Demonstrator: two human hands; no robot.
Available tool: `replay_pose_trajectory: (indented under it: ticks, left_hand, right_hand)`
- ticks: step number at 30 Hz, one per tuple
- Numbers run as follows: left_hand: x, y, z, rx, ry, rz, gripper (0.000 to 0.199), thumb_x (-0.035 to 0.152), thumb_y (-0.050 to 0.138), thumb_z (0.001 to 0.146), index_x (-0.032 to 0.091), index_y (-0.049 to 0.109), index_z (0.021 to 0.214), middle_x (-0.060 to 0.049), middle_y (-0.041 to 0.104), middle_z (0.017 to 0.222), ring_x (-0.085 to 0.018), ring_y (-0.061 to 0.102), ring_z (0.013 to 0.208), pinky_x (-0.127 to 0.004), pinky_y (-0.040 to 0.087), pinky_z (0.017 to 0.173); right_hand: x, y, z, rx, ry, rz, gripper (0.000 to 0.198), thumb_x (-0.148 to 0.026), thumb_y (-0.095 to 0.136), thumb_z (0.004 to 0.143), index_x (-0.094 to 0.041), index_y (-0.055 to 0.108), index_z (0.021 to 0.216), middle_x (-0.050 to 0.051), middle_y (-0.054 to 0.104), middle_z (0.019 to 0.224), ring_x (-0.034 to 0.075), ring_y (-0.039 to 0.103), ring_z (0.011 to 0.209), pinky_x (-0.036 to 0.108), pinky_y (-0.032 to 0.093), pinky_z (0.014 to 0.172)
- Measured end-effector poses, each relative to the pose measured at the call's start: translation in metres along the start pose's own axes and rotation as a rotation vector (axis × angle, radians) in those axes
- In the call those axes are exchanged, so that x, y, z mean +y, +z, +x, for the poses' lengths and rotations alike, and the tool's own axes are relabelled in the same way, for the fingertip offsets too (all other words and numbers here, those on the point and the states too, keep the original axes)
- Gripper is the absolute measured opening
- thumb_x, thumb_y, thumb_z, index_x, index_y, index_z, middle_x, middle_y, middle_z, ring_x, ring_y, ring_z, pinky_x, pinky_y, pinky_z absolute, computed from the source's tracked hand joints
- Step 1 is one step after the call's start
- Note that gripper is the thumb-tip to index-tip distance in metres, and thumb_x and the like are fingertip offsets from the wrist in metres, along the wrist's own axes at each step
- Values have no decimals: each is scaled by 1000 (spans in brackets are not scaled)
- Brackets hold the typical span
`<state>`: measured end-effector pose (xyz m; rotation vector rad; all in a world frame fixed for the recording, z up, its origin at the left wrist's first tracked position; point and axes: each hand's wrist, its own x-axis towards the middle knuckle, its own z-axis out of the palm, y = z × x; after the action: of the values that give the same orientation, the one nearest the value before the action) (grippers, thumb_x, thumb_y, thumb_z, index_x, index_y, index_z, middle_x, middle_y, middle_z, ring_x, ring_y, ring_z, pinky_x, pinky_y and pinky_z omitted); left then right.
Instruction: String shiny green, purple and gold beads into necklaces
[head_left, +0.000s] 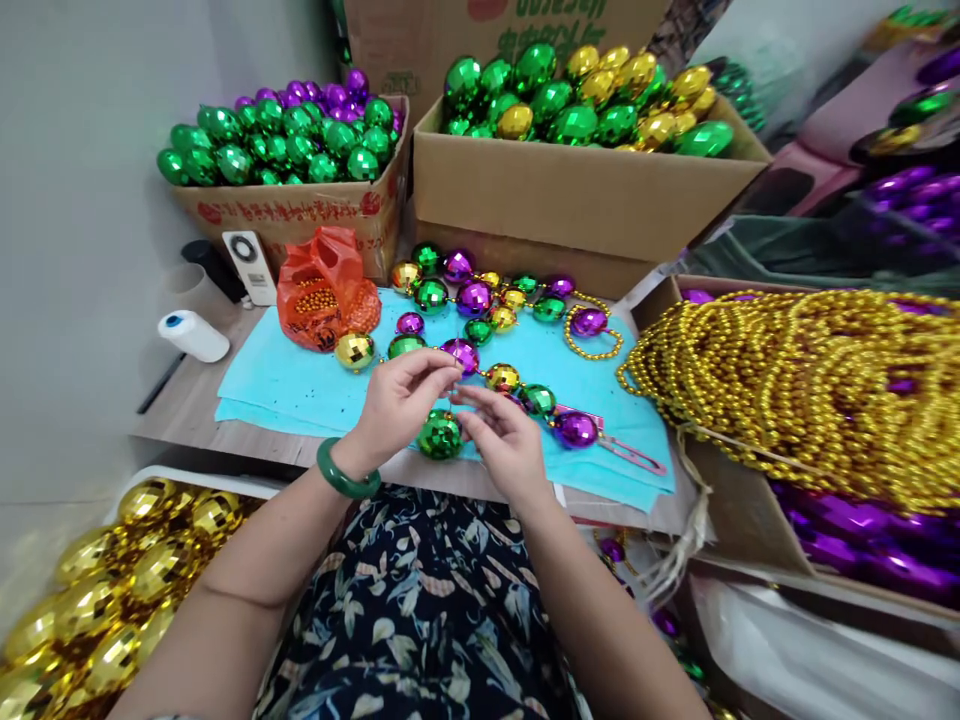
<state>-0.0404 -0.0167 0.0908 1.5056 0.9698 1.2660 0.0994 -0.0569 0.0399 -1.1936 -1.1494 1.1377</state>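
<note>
Baubles [474, 298] on turquoise cloth [270, 388], boxes [577, 190] behind

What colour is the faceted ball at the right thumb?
The faceted ball is shiny green, best seen in the head view.

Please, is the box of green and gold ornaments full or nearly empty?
Looks full: green ornaments and gold ornaments rise above the box front; its bottom is hidden.
</note>
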Motion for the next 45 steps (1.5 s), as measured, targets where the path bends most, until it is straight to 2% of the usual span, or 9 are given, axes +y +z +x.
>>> replay_pose_trajectory:
  ticks: [4, 7, 12, 20, 25, 29, 37, 42, 45]
  left_hand:
    - [7, 5, -3, 27, 76, -42, 13, 27, 60, 85, 16, 67, 86, -4, 67, 81, -13, 63, 72, -26, 52, 69]
    - [-7, 5, -10, -105, 56, 7, 34, 31, 64, 82, 19, 59, 113, -8, 65, 107, -20, 62, 99, -35, 50, 89]
    - [-57, 17, -41, -408, 48, 645, 84, 39, 82, 60, 19, 42, 132, -14, 53, 129, -35, 45, 123, -55, 35, 103]
    - [-77, 6, -51, -350, -19, 1032, 69, 26, 66, 74, 18, 36, 135, -16, 44, 132, -33, 47, 115, -48, 45, 92]
    - [-69, -36, -30, -303, 54, 1310, 62, 15, 55, 79, 23, 40, 138, -15, 39, 140, -36, 41, 118, -50, 43, 94]
    - [-64, -48, -20, -354, 83, 1268, 72, 32, 64, 78, 23, 35, 143, -17, 38, 141, -39, 35, 125, -54, 39, 98]
    - [-60, 43, 1, -315, 134, 855, 34, 36, 42, 94, 15, 62, 112, -12, 64, 107, -25, 57, 101, -41, 43, 93]
    - [-72, 73, -5, -625, 162, 899, 59, 36, 70, 76, 17, 50, 129, -15, 50, 131, -32, 50, 115, -45, 44, 96]
    - [-78, 73, -14, -647, 108, 850, 69, 18, 72, 70, 19, 46, 133, -16, 41, 139, -35, 46, 118, -50, 44, 96]
  right_hand:
    - [-3, 1, 1, -38, 42, 29, 16, -33, 63, 76, -18, 66, 79, 2, 67, 71, 10, 55, 53, 22, 43, 47]
    - [1, -8, -1, 6, 62, 87, 20, -38, 63, 77, -18, 60, 81, -1, 63, 64, 8, 54, 48, 18, 38, 39]
    - [-8, -21, -3, -7, 121, 262, 31, -47, 64, 77, -20, 55, 89, -4, 60, 59, 9, 55, 44, 16, 38, 34]
    - [-29, -56, -17, 174, 208, 460, 28, -28, 75, 67, -18, 62, 89, -2, 60, 64, 8, 55, 53, 15, 41, 40]
    - [-31, -105, -34, 460, 29, 449, 22, -28, 78, 63, -18, 64, 76, -3, 57, 57, 8, 53, 48, 15, 38, 36]
    - [-28, -140, -50, 651, -102, 373, 20, -29, 77, 64, -20, 64, 76, -3, 56, 51, 9, 51, 43, 15, 33, 32]
    - [-21, -132, -69, 402, 27, 290, 13, -29, 76, 68, -21, 70, 76, -2, 55, 51, 9, 51, 47, 16, 37, 37]
    - [-19, -129, -74, 371, 38, 264, 12, -29, 74, 72, -22, 70, 80, -2, 56, 52, 9, 51, 46, 16, 36, 37]
    - [-13, -129, -76, 365, 71, 237, 14, -31, 75, 70, -21, 70, 79, -1, 56, 52, 9, 51, 45, 16, 35, 35]
